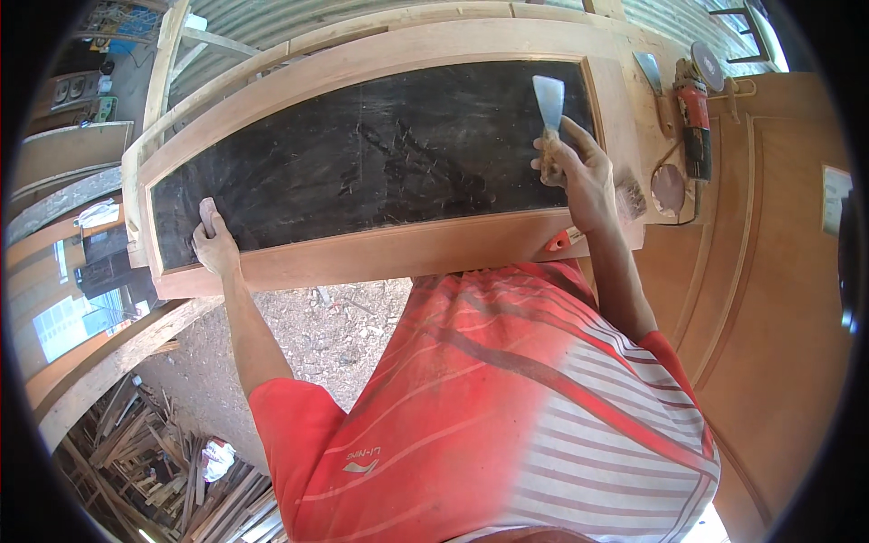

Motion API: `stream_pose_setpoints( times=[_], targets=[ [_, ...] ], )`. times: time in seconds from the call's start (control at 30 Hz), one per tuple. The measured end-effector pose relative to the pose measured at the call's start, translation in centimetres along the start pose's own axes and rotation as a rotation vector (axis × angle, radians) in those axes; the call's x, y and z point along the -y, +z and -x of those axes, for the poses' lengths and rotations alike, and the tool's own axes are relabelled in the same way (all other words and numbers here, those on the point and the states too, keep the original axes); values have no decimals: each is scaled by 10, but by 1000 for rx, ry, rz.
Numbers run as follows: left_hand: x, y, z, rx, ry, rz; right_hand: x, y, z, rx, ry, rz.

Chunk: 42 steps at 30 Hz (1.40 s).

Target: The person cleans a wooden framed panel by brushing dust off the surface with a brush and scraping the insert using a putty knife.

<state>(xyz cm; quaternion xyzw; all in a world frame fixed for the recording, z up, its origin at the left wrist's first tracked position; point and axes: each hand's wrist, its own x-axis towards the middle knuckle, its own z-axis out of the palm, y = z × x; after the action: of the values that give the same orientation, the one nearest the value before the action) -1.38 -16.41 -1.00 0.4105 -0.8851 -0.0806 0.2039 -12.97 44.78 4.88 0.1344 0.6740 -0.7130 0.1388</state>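
Note:
A wooden door or panel frame (pixel 407 237) with a curved far edge lies before me. Its dark inset (pixel 299 154) is dusty and scuffed, with light shavings on it. My right hand (pixel 588 176) grips a putty knife (pixel 549 98) above the inset's right end, its broad metal blade pointing up and away from me. At the left end, my left hand (pixel 217 249) is closed around a small pinkish-brown pad (pixel 208 215), held at the inset's near left corner. Whether that pad is folded sandpaper or a block, I cannot tell.
Right of the frame lie a red angle grinder (pixel 693 113), a second scraper (pixel 648 71) and a round disc (pixel 669 188). A paintbrush (pixel 629 197) rests by my right wrist. Wooden door panels (pixel 787 299) stand at right; scrap wood (pixel 163 462) is piled lower left.

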Motion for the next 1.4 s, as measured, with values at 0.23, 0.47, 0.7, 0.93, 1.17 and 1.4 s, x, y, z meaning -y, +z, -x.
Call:
stream_pose_setpoints(
  times=[0.23, 0.47, 0.7, 0.93, 1.17, 1.4],
  targets=[
    [1, 0, -1, 12, -30, -10, -12, 11, 5, 16, 61, -102],
    [-1, -3, 0, 23, -32, -20, -8, 9, 5, 38, 6, -14],
    [-1, -1, 0, 10, -32, -20, -19, 5, 8, 220, 39, 17],
    [-1, -1, 2, 11, -16, -15, -5, 21, 17, 193, 125, -150],
    [-3, -6, 2, -5, -31, 36, -20, 24, 9, 372, 68, -51],
    [-10, -5, 5, -5, -22, 12, -20, 46, 15, 467, 54, -84]
  ],
)
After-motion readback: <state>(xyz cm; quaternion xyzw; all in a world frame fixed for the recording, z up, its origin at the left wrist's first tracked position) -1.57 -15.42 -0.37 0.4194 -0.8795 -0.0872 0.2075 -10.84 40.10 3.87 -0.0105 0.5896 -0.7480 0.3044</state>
